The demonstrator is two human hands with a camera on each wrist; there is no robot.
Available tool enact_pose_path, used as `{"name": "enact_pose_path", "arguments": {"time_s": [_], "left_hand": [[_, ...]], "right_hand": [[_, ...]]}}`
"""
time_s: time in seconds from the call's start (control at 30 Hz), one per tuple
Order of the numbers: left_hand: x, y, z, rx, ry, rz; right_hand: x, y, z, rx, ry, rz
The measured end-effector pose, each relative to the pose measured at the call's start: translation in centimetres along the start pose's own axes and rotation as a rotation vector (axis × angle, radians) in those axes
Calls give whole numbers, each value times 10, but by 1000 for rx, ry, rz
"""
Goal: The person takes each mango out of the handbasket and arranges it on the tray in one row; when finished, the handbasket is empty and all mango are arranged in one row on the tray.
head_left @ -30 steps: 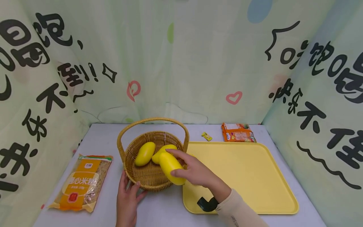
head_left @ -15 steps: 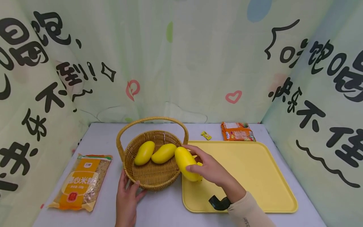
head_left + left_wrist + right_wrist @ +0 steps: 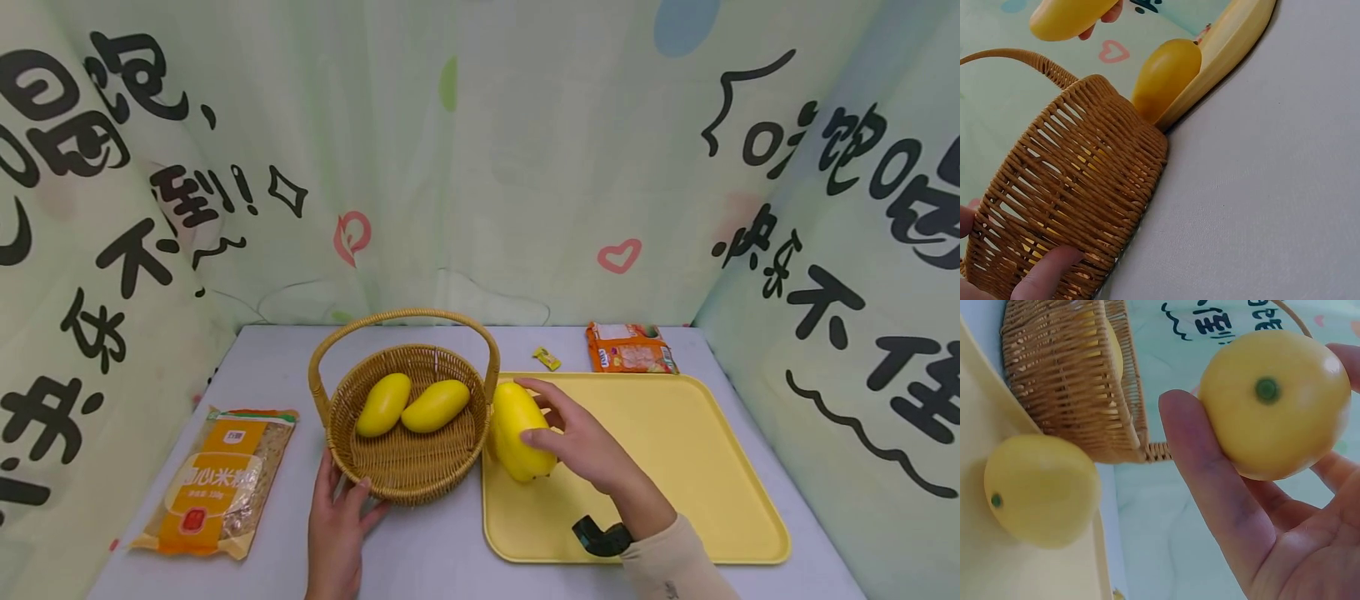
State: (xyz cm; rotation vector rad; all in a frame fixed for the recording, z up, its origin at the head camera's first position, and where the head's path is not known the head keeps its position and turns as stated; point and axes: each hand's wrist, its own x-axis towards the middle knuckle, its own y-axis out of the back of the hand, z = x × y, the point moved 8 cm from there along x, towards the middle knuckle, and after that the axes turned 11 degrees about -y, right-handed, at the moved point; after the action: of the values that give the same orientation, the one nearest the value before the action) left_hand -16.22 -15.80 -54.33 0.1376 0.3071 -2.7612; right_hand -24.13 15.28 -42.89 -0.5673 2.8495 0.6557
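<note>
A yellow mango (image 3: 521, 433) is in my right hand (image 3: 585, 442), gripped between thumb and fingers above the left end of the yellow tray (image 3: 637, 475). The right wrist view shows the green stem end of this held mango (image 3: 1275, 406). Below it another mango (image 3: 1041, 490) lies on the tray; from the head it is mostly hidden. My left hand (image 3: 335, 525) holds the wicker basket (image 3: 408, 492) at its near left side, with the thumb (image 3: 1047, 272) against the woven wall. Inside the basket lie two more mangoes, one at left (image 3: 383, 405) and one at right (image 3: 436, 407).
The basket's arched handle (image 3: 405, 316) stands upright. A bag of rice snacks (image 3: 217, 483) lies to the left. Behind the tray are an orange snack packet (image 3: 630, 348) and a small yellow wrapped candy (image 3: 547, 359). Printed curtains (image 3: 495, 167) enclose the table.
My right hand has carried the mango out from over the basket, rightward to above the tray. Both basket mangoes now show fully. The left hand has stayed on the basket.
</note>
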Motion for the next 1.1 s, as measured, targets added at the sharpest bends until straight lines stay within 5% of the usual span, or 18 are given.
{"name": "enact_pose_path", "arguments": {"time_s": [0.47,0.7,1.1], "left_hand": [[1,1,-2,0,19,10],[2,1,-3,-8,11,3],[2,2,-4,-11,12,0]], "right_hand": [[-12,41,16,-9,-66,129],[-16,62,35,-103,-132,212],[-1,62,69,-214,-200,255]]}}
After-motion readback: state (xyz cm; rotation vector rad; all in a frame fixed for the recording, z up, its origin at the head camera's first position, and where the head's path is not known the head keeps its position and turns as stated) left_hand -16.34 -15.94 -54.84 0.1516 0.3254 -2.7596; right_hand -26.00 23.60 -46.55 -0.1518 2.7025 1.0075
